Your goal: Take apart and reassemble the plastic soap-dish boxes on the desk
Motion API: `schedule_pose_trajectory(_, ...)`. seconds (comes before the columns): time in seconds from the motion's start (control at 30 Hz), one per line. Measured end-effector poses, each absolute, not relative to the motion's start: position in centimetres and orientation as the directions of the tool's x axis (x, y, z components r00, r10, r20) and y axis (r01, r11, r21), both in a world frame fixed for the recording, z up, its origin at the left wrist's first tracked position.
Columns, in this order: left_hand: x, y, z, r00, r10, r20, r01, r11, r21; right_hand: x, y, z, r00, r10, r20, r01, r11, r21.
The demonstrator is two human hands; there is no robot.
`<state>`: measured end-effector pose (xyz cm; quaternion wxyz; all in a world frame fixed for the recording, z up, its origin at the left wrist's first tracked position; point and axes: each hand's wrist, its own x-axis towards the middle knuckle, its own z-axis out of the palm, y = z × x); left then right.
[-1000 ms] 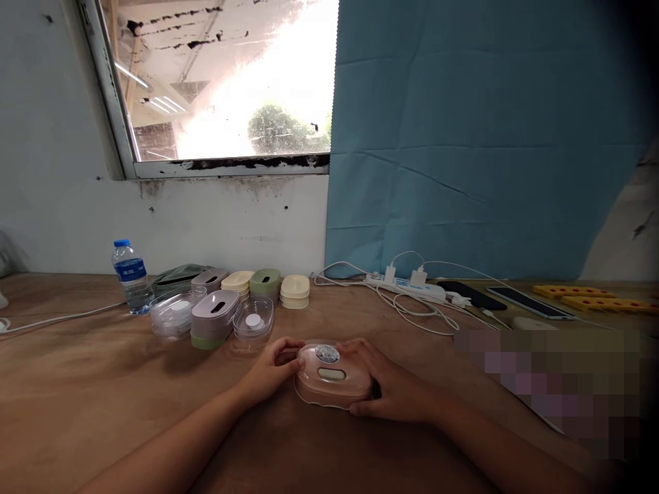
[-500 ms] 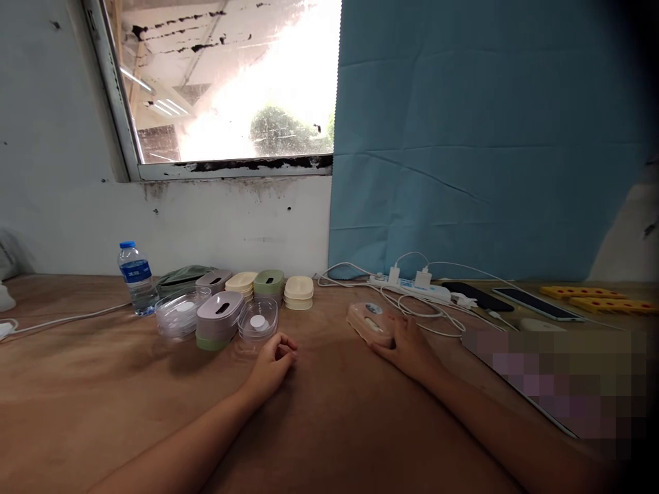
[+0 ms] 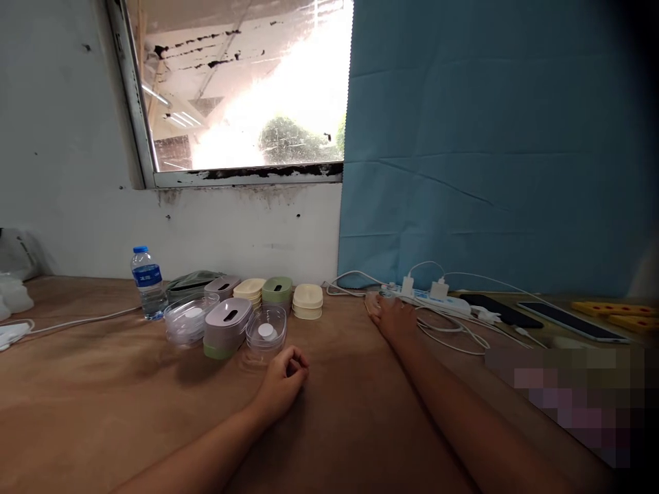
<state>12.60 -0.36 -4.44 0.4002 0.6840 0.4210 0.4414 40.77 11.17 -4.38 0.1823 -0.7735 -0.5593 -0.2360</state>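
My right hand (image 3: 397,319) reaches forward and lies over a flat pink pack (image 3: 371,303), gripping it near the power strip. Most of the pack is covered by the hand; only its left edge and part of a round label show. My left hand (image 3: 289,374) rests on the table with its fingers curled toward the thumb, and nothing shows in them. Just beyond it are clear oval plastic tubs (image 3: 268,329). A lilac oval box (image 3: 229,317) with a dark slot in its lid stands left of these tubs, with a green part at its base.
Behind are cream lids (image 3: 307,302), a green slotted box (image 3: 276,291) and more clear tubs (image 3: 185,322). A water bottle (image 3: 149,288) stands at left. A power strip (image 3: 453,303), white cables (image 3: 453,329) and phones (image 3: 571,321) occupy the right.
My right hand has pushed the pink pack forward, toward the power strip, and now covers more of it. My left hand keeps its curled pose by the clear tubs. The view has shifted slightly.
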Motion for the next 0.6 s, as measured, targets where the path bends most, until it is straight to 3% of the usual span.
schedule_pose_trajectory(0.17, 12.6, -0.5, -4.3, 0.269, 0.913, 0.307, 0.261, -0.376, 0.889, 40.7, 11.1, -3.8, 0.221, 0.794, 0.566, 0.968, -0.250, -0.027)
schedule_pose_trajectory(0.3, 12.6, -0.6, -4.1, 0.270, 0.904, 0.332, 0.286, -0.405, 0.868, 37.3, 10.4, -3.1, -0.042, 0.811, 0.584, 0.999, 0.023, 0.039)
schedule_pose_trajectory(0.43, 12.5, -0.7, -3.6, 0.257, 0.896, 0.361, 0.307, -0.430, 0.849, 31.8, 10.4, -3.2, -0.270, 0.756, 0.597, 0.955, 0.291, 0.064)
schedule_pose_trajectory(0.6, 12.5, -0.7, -3.3, 0.256, 0.896, 0.362, 0.319, -0.432, 0.844, 28.2, 11.5, -3.9, -0.255, 0.714, 0.652, 0.934, 0.355, -0.024)
